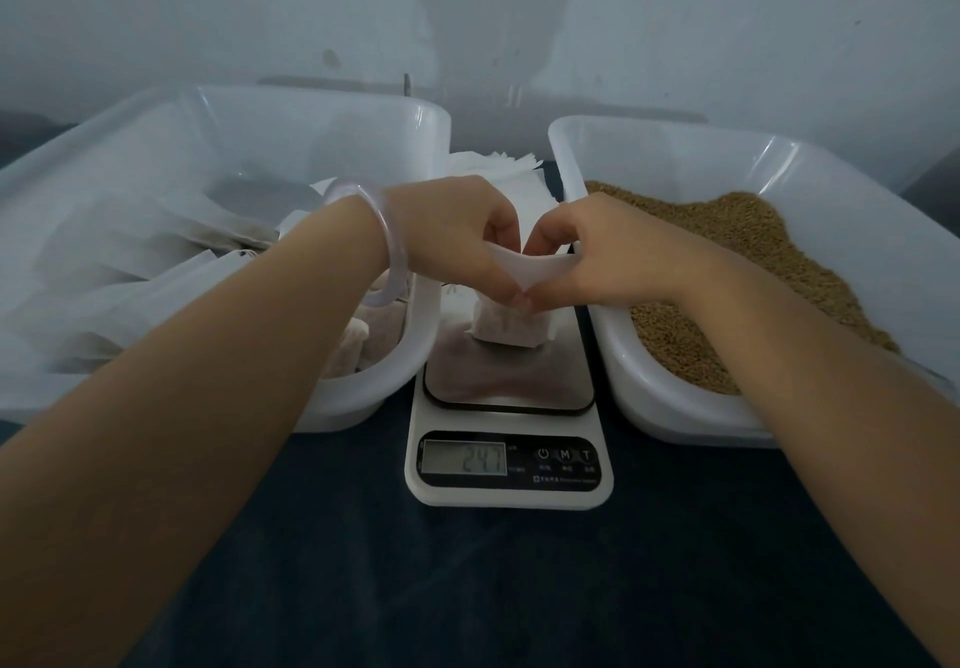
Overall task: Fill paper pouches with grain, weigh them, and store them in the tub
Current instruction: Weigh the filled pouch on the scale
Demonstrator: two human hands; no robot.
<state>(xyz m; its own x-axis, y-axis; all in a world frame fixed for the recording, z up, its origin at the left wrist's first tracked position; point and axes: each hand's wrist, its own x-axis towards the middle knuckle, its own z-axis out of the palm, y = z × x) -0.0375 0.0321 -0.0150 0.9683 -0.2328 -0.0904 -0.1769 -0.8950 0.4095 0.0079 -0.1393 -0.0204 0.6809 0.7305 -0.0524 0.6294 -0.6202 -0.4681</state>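
A white paper pouch [511, 329] with brown grain in its lower half stands on the steel platform of a kitchen scale [509, 465]; the display reads about 24.7. My left hand [457, 231] and my right hand [587, 252] both pinch the pouch's open top flap from either side, just above the platform. To the left, a translucent tub [363, 397] holds several filled pouches. On the right, a second tub [675, 413] holds loose brown grain [737, 262].
A stack of empty white pouches [498, 166] lies behind the scale, between the two tubs. Everything rests on a dark table [493, 589], and a pale wall stands close behind. A clear bangle [384, 246] circles my left wrist.
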